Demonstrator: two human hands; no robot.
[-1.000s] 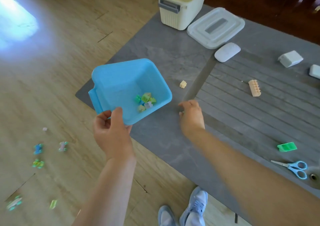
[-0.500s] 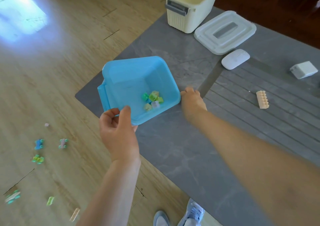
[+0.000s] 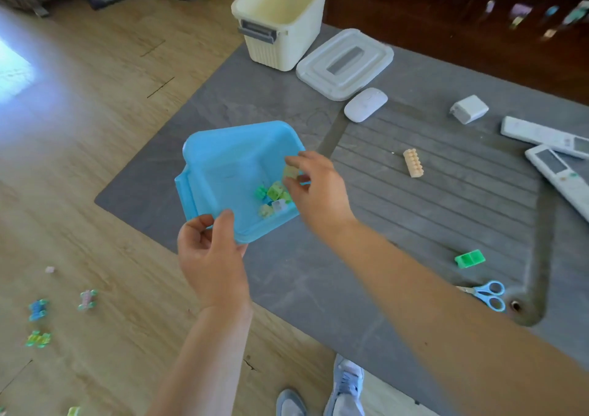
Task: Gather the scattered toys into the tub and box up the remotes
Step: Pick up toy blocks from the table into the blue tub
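Head view: the left hand (image 3: 212, 258) grips the near corner of the blue tub (image 3: 234, 173), thumb over the rim, holding it tilted above the edge of the grey surface (image 3: 318, 288). The right hand (image 3: 315, 189) is over the tub's far side, its fingers (image 3: 294, 162) pinched on a small pale yellow brick (image 3: 290, 172). A few green and pale bricks (image 3: 272, 197) already lie in the low corner.

To do this drop well, I would let go only once the brick is clearly inside the rim, low over the pile so it does not bounce out, and keep the tub tipped toward the person.

A cream brick (image 3: 413, 163) and a green brick (image 3: 469, 258) remain on the surface, and more toys (image 3: 38, 309) lie on the wooden floor. Two remotes (image 3: 554, 151) rest at the right, well apart from the open cream box (image 3: 280, 20) and its lid (image 3: 345, 63).
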